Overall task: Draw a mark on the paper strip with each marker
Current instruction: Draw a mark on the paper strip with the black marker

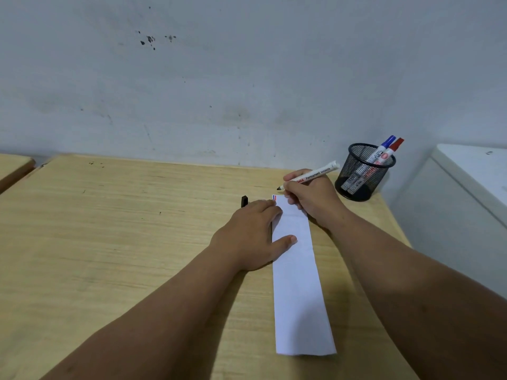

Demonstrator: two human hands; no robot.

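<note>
A long white paper strip (pixel 299 292) lies on the wooden desk, running from near me toward the wall. Its far left corner carries small blue and red marks (pixel 274 198). My left hand (pixel 252 234) lies flat with fingers spread, pressing the strip's left edge. My right hand (pixel 310 196) grips an uncapped white permanent marker (pixel 315 174); its black tip hovers just beyond the strip's far end. A black cap (pixel 244 201) lies on the desk next to my left fingertips. A blue-capped marker (pixel 382 149) and a red-capped marker (pixel 392 150) stand in a black mesh cup (pixel 362 176).
The wooden desk (pixel 123 229) meets a grey wall at the back. The mesh cup stands at the desk's far right corner. A white cabinet (pixel 466 193) sits beside the desk's right edge. Another desk's corner (pixel 13 168) shows at far left.
</note>
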